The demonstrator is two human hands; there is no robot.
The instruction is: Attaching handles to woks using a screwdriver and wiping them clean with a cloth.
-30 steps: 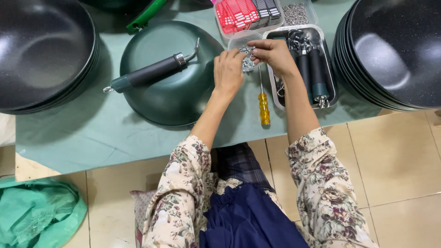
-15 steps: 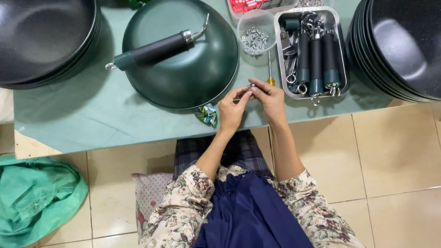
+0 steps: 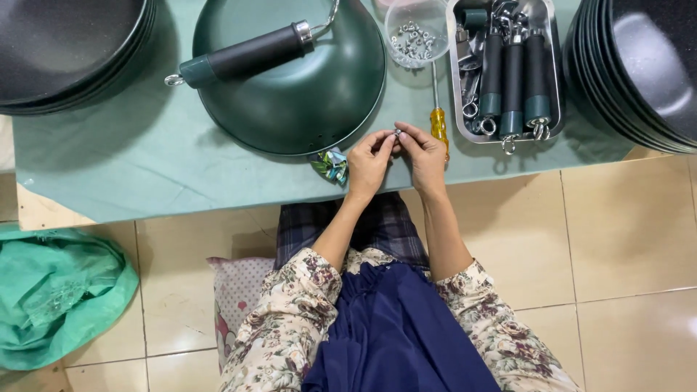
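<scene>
Together, both hands' fingers [image 3: 398,138] on small metal fastener [image 3: 397,133]

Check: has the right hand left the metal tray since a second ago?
Yes. The right hand has pulled back from the tray toward the table's near edge, meeting the left hand beside the screwdriver.

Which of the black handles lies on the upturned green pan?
The single long handle lying across the pan; the other handles stand in the metal tray.
</scene>
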